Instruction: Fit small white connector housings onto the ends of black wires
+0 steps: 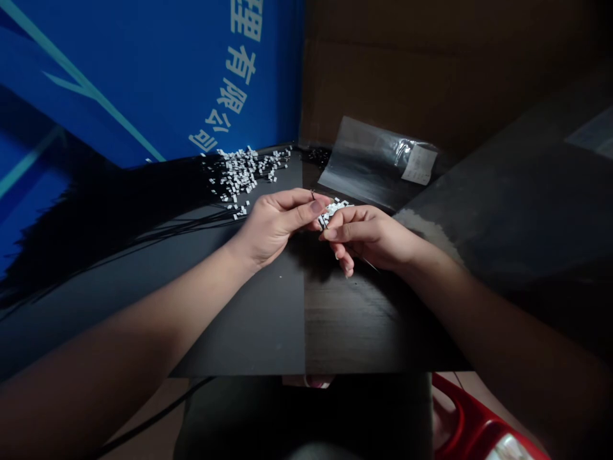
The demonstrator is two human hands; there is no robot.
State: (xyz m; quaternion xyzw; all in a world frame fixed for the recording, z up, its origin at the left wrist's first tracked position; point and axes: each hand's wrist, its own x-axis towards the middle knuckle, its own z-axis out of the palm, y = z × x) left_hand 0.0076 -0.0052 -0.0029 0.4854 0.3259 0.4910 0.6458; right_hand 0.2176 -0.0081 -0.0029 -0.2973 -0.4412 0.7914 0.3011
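Observation:
My left hand [275,223] and my right hand [368,235] meet above the dark table [268,319], fingertips almost touching. The left pinches the end of a thin black wire [317,204] between thumb and forefinger. The right is closed in a pinch on the same wire, which trails out below it, and it cups a small heap of white plastic pieces [338,207] in its fingers. A bundle of thin black wires [158,223] lies on the table to the left, running toward the hands.
Several small white pieces [239,172] lie scattered at the table's back, beside a clear plastic bag with a white label [378,160]. A blue board with white characters [143,70] and brown cardboard [431,64] stand behind. A red stool [474,428] shows at bottom right.

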